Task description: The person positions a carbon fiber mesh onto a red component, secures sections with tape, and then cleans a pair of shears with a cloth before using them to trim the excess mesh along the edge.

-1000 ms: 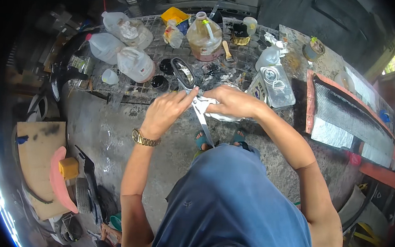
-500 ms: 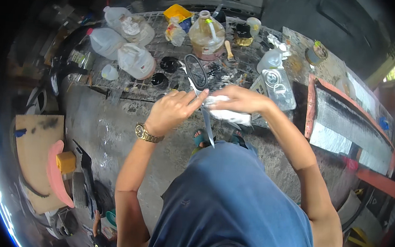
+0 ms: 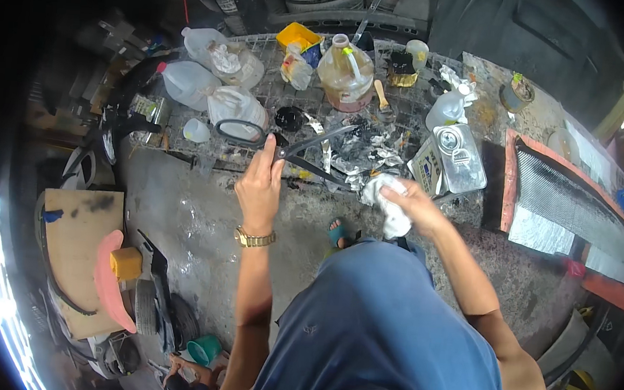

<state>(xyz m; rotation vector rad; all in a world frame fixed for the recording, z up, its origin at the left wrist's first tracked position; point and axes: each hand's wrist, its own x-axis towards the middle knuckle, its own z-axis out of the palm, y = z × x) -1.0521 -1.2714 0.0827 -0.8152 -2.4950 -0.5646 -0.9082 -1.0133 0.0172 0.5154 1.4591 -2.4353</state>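
Note:
My left hand (image 3: 258,187) grips a large pair of scissors (image 3: 321,138) near the pivot, with fingers closed at the base of the black handles. Both blades are spread apart and point to the right over the front edge of a cluttered workbench (image 3: 219,160). A crumpled white rag (image 3: 389,214) is bunched in my right hand (image 3: 421,208), just to the right of the lower blade's tip. How the fingers sit beneath the rag is hidden.
Plastic jugs (image 3: 236,112), a large brown-tinted jug (image 3: 345,77), a brush (image 3: 383,101) and a clear lidded box (image 3: 460,157) crowd the bench. A mesh panel (image 3: 558,185) lies at right. Another person (image 3: 187,387) is low at left, by a green bucket (image 3: 204,349).
The scissors, earlier closed and pointing toward me, are now spread and turned to point right. My right hand has moved away rightward with the rag, apart from my left hand.

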